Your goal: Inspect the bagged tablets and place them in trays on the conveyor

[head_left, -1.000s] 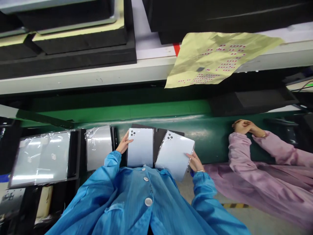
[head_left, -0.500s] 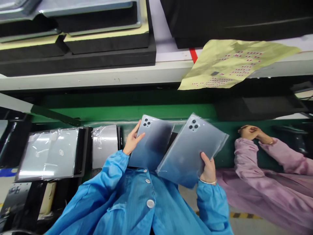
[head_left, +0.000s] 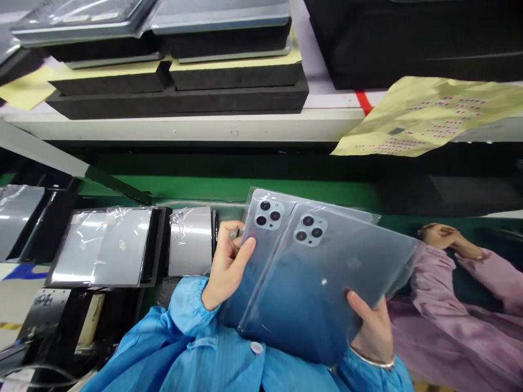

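Backs grey-blue, plastic-wrapped: left hand [head_left: 224, 268] clamps rear tablet [head_left: 263, 237], right hand [head_left: 372, 333] clamps overlapping front tablet [head_left: 327, 283].

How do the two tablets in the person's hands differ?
The front tablet is in the right hand, held at its lower edge; the rear tablet is in the left hand, held at its left side. The front tablet shows nearly whole; the rear tablet is mostly covered. Both are grey-blue and film-wrapped.

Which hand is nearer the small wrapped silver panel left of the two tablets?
Left. The left hand, gripping the rear tablet, is just right of the wrapped panel; the right hand, holding the front tablet, is far to its right.
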Motion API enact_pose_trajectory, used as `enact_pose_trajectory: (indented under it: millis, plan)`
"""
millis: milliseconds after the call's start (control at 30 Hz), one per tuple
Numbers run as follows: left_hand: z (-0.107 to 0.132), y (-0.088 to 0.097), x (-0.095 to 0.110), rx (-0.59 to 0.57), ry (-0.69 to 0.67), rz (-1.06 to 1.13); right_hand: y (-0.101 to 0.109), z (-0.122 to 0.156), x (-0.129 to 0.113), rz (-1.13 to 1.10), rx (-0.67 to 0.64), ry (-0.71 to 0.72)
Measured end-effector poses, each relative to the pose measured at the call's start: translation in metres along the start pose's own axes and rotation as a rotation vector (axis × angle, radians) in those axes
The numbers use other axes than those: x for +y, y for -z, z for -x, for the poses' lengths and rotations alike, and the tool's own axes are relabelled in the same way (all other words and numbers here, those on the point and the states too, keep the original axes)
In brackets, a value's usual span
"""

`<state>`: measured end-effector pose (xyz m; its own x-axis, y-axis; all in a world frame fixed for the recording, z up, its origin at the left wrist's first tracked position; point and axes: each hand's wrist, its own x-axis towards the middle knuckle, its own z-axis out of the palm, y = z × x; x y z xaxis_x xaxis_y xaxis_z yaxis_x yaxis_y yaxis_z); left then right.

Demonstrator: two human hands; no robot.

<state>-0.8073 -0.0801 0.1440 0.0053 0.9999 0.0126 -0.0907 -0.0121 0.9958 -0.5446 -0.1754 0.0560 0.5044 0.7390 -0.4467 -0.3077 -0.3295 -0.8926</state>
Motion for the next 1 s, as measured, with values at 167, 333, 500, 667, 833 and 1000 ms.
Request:
enact_pose_trajectory:
  millis: [167, 333, 500, 667, 833, 1000]
  plan:
    - [-0.012, 0.021, 0.026, -0.058, -0.404, -0.515, -0.012, 0.022, -0.019, -0.147, 0.178, -0.047]
    - [-0.007, 0.010, 0.048, 0.061, -0.816, -0.996, -0.039, 0.040, -0.036, -0.154, 0.247, -0.071]
    - [0.007, -0.011, 0.053, -0.031, -0.947, -0.955, -0.050, 0.047, -0.039, -0.174, 0.256, -0.037]
    - [0.008, -0.007, 0.056, -0.046, -0.920, -0.911, -0.053, 0.046, -0.039, -0.188, 0.275, -0.055]
    - [0.011, -0.005, 0.057, -0.087, -0.895, -0.913, -0.054, 0.047, -0.040, -0.182, 0.272, -0.050]
    - [0.014, -0.006, 0.056, -0.076, -0.857, -0.873, -0.052, 0.048, -0.037, -0.186, 0.239, -0.009]
